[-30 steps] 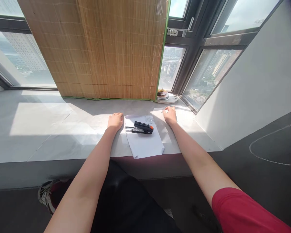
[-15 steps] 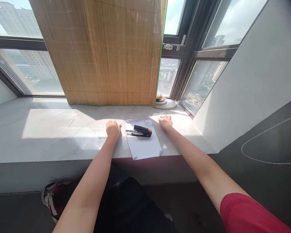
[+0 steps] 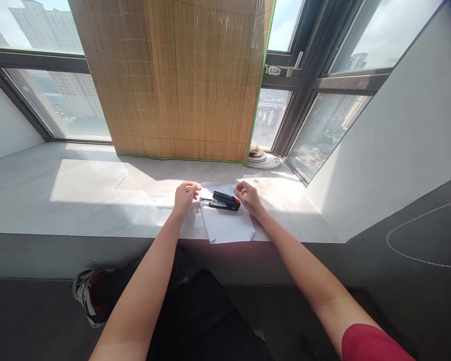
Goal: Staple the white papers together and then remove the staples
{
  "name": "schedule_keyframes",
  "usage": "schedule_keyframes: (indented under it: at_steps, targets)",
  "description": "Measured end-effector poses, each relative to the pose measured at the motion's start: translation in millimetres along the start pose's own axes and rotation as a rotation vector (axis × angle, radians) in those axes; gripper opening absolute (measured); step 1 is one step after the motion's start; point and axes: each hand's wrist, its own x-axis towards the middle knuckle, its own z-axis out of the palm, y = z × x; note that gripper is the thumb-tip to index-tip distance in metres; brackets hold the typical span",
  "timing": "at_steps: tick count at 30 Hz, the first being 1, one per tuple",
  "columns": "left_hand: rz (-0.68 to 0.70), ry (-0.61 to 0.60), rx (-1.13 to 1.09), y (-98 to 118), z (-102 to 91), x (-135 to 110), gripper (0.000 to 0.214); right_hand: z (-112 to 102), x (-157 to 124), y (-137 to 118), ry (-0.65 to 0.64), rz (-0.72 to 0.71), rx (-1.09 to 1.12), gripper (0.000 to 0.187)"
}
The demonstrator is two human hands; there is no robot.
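Stapler (image 3: 224,200), black with an orange patch at its right end, lies on a white sheet of paper (image 3: 229,228) near the front edge of a pale grey window sill (image 3: 97,200). Its long axis runs left to right across the view, tilted slightly so the right end sits a little nearer the person. A thin metal part sticks out at its left end, pointing toward the left hand; it may be the staple tray slid out, though the view is too small to be sure.

The left hand (image 3: 185,196) rests just beside that metal tip, with thumb and fingertips drawn close together. Whether they pinch anything cannot be told. The right hand (image 3: 248,196) sits just beside the orange end, fingers curled, and it is unclear whether they touch the stapler. The stapler lies between the two hands, about equally near each.

Farther back, a bamboo blind (image 3: 180,85) with a green edge hangs down to the sill. A small stack of plates (image 3: 262,158) sits by the window corner at right. Below the sill, a shoe (image 3: 85,297) shows on the dark floor.
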Motion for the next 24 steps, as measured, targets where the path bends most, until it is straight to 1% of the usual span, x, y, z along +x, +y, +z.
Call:
schedule_keyframes:
  at_steps: [1, 3, 5, 8, 10, 14, 16, 19, 20, 24]
  targets:
    - [-0.033, -0.039, -0.058, 0.4, 0.6, -2.4, 0.011, 3.3, -2.2, -6.6, -0.064, -0.041, 0.037, 0.023]
    - [-0.086, -0.083, -0.156, -1.0, -1.4, -4.3, 0.023, 8.5, -8.1, -15.5, -0.145, -0.1, 0.061, 0.028]
    - [-0.076, -0.105, -0.146, -4.2, -6.2, -3.0, 0.031, 12.4, -14.2, -18.4, -0.203, -0.135, 0.044, 0.033]
    - [0.053, -0.112, 0.033, -9.6, -11.9, -0.1, 0.038, 18.2, -19.9, -13.8, -0.242, -0.171, -0.019, 0.042]
    - [0.148, -0.12, 0.141, -12.1, -11.4, 0.7, 0.037, 21.7, -20.8, -8.4, -0.246, -0.183, -0.056, 0.043]
    - [0.262, -0.206, 0.212, -15.1, -4.5, 0.3, 0.023, 24.6, -19.9, -1.2, -0.258, -0.182, -0.095, 0.041]
    - [0.303, -0.252, 0.252, -15.7, -2.7, 0.5, 0.016, 23.7, -19.6, -0.5, -0.265, -0.155, -0.088, 0.04]
    - [0.352, -0.295, 0.378, -15.6, -3.4, 1.3, 0.004, 21.6, -19.2, -1.7, -0.275, -0.113, -0.088, 0.037]
    - [0.369, -0.297, 0.408, -15.5, -3.9, 1.6, 0.005, 21.0, -19.0, -2.3, -0.276, -0.104, -0.089, 0.036]
    - [0.445, -0.297, 0.448, -15.8, -4.6, 1.0, 0.021, 19.4, -17.9, -3.9, -0.278, -0.09, -0.081, 0.036]
